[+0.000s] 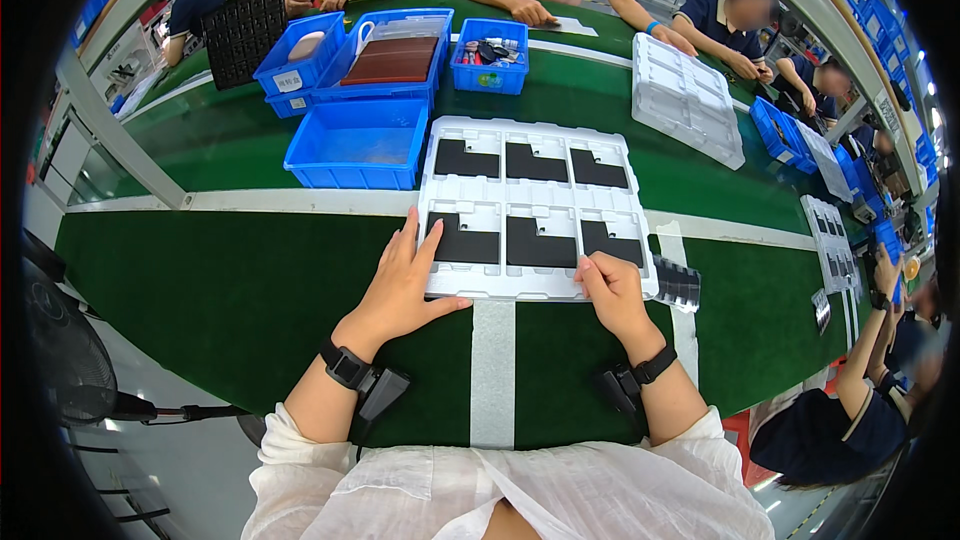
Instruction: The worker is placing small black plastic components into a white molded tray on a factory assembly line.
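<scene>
A white plastic tray (535,197) lies in front of me, with a flat black L-shaped piece in each of its several compartments. My left hand (400,275) is open, its fingers spread over the tray's near left corner and touching the rim. At the near right compartment my right hand (615,290) is closed, thumb and forefinger pinched together by the black piece (612,243) there. Whatever is between those fingertips is hidden. From under the tray's right side sticks out a dark strip of segments (678,284). Both my wrists wear black straps with small dark boxes.
Beyond the tray stand a blue bin (358,145), a blue bin of small tools (490,58) and a larger blue bin holding a brown flat case (390,61). Another white tray (685,100) lies far right, near a co-worker's hand. Several people sit around the green table (250,300).
</scene>
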{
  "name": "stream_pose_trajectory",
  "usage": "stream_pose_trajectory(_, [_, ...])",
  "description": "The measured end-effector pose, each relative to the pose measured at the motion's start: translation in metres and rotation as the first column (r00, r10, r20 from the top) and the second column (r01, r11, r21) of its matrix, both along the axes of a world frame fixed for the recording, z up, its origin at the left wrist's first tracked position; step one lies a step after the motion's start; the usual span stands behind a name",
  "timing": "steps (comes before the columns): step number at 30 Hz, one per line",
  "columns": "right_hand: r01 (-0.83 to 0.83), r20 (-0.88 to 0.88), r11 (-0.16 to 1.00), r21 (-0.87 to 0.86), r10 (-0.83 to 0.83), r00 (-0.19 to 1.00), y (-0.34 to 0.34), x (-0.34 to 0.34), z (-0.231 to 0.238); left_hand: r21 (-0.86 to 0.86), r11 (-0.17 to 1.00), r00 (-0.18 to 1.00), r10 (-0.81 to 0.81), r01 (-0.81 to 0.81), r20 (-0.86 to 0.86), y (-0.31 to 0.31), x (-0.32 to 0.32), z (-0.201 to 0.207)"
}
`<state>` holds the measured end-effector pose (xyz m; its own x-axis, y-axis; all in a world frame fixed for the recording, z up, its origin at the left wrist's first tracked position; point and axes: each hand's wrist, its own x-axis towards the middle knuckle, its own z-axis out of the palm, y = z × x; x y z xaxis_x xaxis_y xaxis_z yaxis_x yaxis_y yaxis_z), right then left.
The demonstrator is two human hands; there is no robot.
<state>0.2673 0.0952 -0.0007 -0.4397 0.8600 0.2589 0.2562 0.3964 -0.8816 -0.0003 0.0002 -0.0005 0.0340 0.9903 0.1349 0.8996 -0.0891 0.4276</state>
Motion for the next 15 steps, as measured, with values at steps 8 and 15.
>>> stream_pose_trajectory(8, [-0.003, -0.002, 1.000, 0.000, 0.003, 1.000, -0.0008, -0.0002, 0.0022, 0.012, 1.000, 1.000, -0.002, 0.002, 0.001, 0.0000, -0.0006, -0.0019])
stream_pose_trajectory(15, [-0.005, -0.012, 1.000, -0.010, 0.005, 1.000, -0.0006, -0.0007, 0.0020, 0.022, 1.000, 1.000, -0.008, 0.008, 0.008, -0.0001, -0.0008, -0.0015])
